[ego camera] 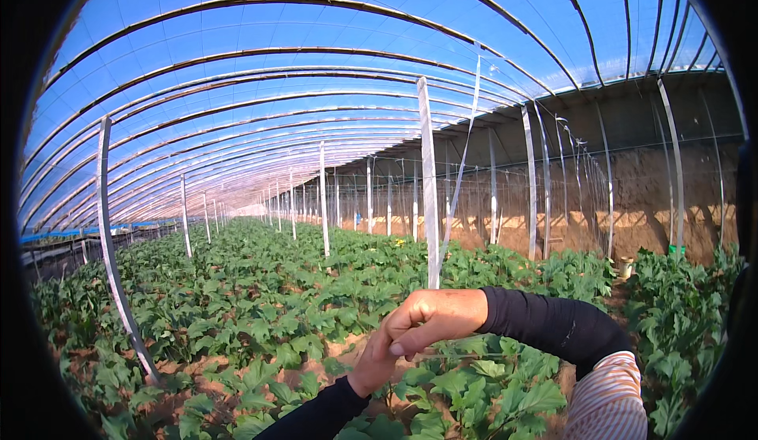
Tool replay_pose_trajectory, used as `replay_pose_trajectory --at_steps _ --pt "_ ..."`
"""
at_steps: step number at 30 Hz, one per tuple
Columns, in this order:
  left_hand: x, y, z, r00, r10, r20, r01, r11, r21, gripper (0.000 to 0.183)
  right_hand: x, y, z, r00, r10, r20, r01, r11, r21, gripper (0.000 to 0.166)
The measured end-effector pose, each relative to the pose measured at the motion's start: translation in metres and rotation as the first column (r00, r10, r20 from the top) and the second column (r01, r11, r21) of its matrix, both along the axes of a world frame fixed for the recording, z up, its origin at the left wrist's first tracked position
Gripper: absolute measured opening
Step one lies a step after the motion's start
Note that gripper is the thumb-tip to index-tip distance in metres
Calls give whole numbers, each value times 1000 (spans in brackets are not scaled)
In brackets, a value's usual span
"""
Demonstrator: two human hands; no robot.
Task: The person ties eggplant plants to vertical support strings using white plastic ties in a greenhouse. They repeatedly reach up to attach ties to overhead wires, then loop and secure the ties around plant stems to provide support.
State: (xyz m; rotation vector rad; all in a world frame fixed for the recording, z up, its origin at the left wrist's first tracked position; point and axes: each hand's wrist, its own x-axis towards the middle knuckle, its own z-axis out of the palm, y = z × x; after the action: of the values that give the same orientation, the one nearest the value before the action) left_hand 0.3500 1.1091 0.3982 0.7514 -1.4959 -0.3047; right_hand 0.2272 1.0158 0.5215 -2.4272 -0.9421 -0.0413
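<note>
My right hand [438, 314] comes in from the right with its wrist bent and lies over my left hand [373, 368]. Its fingers curl around the back of the left hand, and the thumb points down along it. My left hand rises from the bottom in a black sleeve [320, 413]; its fingers are largely covered by the right. No tool shows in either hand. A dark arm cover [553, 324] sits on the right forearm, over a striped shirt sleeve [610, 398]. Broad-leaved green plants [482, 389] grow just below the hands.
A pale post [429, 203] stands directly beyond my hands, with a plastic strip [465, 155] slanting beside it. Another post [112, 250] leans at left. A bucket [626, 267] stands by the soil path [619, 298] at right. Curved roof poles [266, 1] span overhead; an earthen wall [639, 185] runs along the right.
</note>
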Motion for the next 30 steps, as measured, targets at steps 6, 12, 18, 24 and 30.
replay_pose_trajectory --at_steps 6,12,18,24,30 --pt "-7 4 -1 999 29 -16 -27 994 103 37 1 33 31 984 87 -153 2 864 503 45" --pt "-15 12 1 996 -83 29 79 990 117 71 -29 50 222 524 -177 833 -391 819 420 74" --pt "-23 28 -4 997 -73 -40 79 980 181 66 6 87 320 -67 -355 932 494 800 340 96" --pt "-24 54 7 988 63 143 -91 977 194 65 8 88 308 -44 -137 990 719 684 127 43" --pt "-11 87 94 922 338 190 -305 935 -183 60 38 69 298 -477 154 865 722 630 286 40"
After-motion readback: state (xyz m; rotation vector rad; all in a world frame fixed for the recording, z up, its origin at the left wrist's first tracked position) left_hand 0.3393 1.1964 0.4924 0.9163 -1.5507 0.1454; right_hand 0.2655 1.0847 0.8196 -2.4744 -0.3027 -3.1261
